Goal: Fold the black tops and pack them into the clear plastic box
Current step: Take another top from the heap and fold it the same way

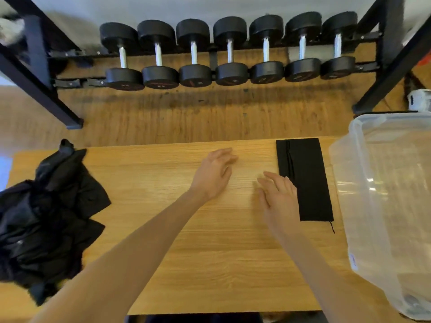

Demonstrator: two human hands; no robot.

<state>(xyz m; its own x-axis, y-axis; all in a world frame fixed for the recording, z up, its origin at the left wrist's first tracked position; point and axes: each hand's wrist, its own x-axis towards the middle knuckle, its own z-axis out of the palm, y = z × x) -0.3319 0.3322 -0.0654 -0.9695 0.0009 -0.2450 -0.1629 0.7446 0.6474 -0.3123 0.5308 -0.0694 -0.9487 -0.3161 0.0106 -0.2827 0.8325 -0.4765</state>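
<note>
1. One folded top (304, 178) lies on the worktop (210, 252) beside the box (382, 183), not yet packed.
2. Left hand (213, 173) and right hand (278, 197) are both open and hold nothing.
3. Next, I think: lift the top into the box, then take from the pile (46, 217).

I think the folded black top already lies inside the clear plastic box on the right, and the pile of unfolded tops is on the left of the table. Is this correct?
Not quite. In the head view the folded black top lies on the table, beside the clear plastic box, not inside it. The pile of unfolded tops is on the left, as you say.
</note>
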